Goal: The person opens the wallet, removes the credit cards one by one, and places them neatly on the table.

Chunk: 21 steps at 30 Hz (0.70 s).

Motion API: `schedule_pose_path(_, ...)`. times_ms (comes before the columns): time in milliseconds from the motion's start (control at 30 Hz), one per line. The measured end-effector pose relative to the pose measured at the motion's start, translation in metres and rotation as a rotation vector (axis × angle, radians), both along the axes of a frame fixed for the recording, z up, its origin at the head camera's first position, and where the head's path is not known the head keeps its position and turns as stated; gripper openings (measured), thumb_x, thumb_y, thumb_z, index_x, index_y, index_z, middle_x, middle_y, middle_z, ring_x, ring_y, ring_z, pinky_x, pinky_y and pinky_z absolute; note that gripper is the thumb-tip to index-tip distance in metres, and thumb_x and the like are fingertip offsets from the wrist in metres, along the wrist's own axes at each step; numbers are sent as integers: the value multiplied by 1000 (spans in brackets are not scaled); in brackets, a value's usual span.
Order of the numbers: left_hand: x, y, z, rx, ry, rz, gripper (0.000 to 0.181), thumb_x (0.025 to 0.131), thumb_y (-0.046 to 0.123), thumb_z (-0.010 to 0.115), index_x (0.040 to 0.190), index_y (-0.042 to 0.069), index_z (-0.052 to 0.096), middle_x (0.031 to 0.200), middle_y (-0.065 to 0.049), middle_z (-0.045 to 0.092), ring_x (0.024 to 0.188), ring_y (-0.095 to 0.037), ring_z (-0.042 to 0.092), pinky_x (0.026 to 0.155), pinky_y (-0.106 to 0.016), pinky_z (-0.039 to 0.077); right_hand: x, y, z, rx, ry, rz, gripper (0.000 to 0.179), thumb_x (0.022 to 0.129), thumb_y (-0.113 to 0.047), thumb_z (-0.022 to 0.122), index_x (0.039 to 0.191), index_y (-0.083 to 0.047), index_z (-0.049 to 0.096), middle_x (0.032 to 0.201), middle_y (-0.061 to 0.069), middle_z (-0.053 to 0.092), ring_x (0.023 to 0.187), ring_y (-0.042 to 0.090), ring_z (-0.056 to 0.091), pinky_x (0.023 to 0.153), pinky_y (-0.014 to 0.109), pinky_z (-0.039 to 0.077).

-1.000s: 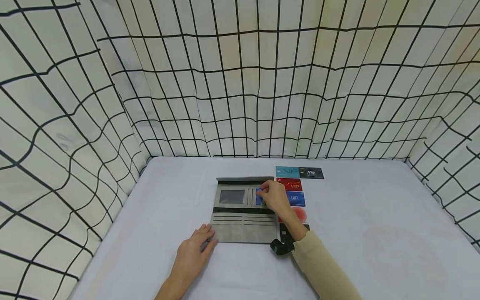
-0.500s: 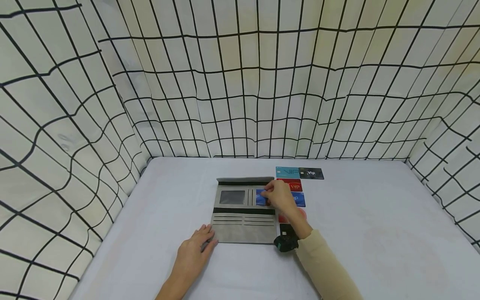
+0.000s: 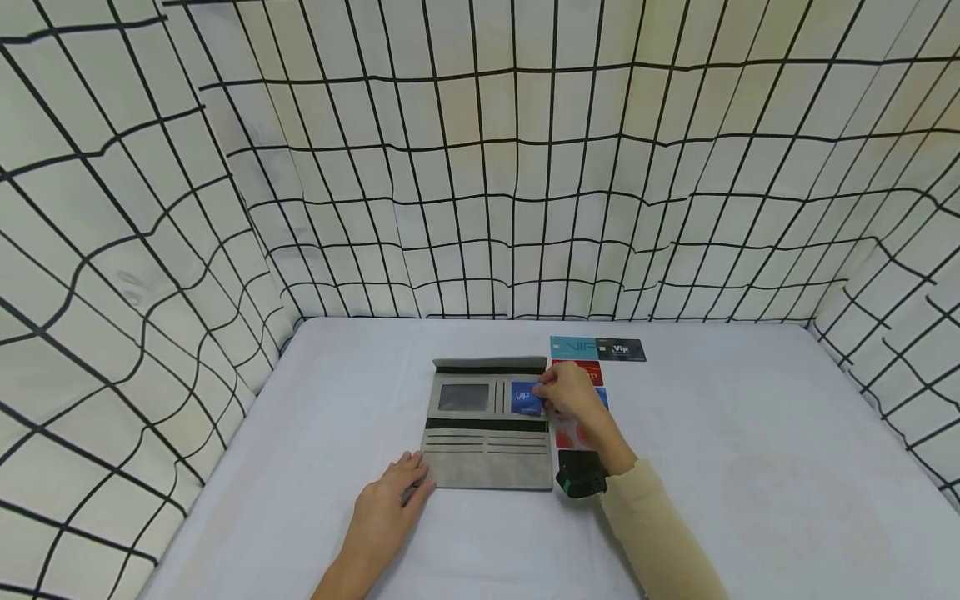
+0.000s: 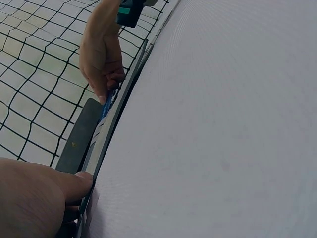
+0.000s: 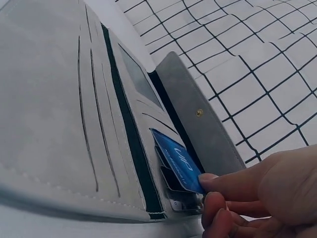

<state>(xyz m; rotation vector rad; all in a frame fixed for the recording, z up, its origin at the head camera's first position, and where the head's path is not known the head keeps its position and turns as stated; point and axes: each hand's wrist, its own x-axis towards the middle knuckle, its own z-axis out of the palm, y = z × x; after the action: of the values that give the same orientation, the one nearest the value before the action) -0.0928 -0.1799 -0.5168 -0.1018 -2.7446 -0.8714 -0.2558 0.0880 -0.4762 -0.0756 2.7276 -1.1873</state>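
Observation:
An unfolded grey wallet lies on the white table, showing card slots and a clear window. My right hand pinches the right edge of a blue VIP card between thumb and fingers. In the right wrist view, the blue card lies over the slots at one side of the wallet, tilted up slightly towards the thumb. My left hand rests at the wallet's lower left corner, fingers extended along its edge. The left wrist view shows the left thumb on that edge.
Right of the wallet lie a teal card, a black Vip card, a red card and others partly under my right forearm. A black wrist device overlaps them. A black grid net hangs around the table.
My right hand has shifted slightly right, its fingertips now at the blue card's right edge, and more of the card's face shows. My left hand stays in place.

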Motion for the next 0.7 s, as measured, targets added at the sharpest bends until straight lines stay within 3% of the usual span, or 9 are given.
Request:
schedule_pose_path(367, 0, -1, -1, -7, -14, -3, 31, 90, 18, 75, 115, -1, 72, 131, -17, 66, 128, -33, 61, 108, -48, 47, 3, -3, 1, 86, -11, 61, 43, 87, -25, 79, 114, 0, 58, 95, 12, 66, 80, 22, 62, 68, 30, 57)
schedule_pose_path(700, -1, 0, -1, -7, -36, 9, 31, 91, 19, 75, 115, 0, 72, 132, -16, 66, 129, -33, 60, 109, -49, 46, 2, 0, 2, 68, -54, 44, 42, 89, -24, 78, 117, 0, 58, 79, 9, 66, 59, 16, 62, 55, 23, 49)
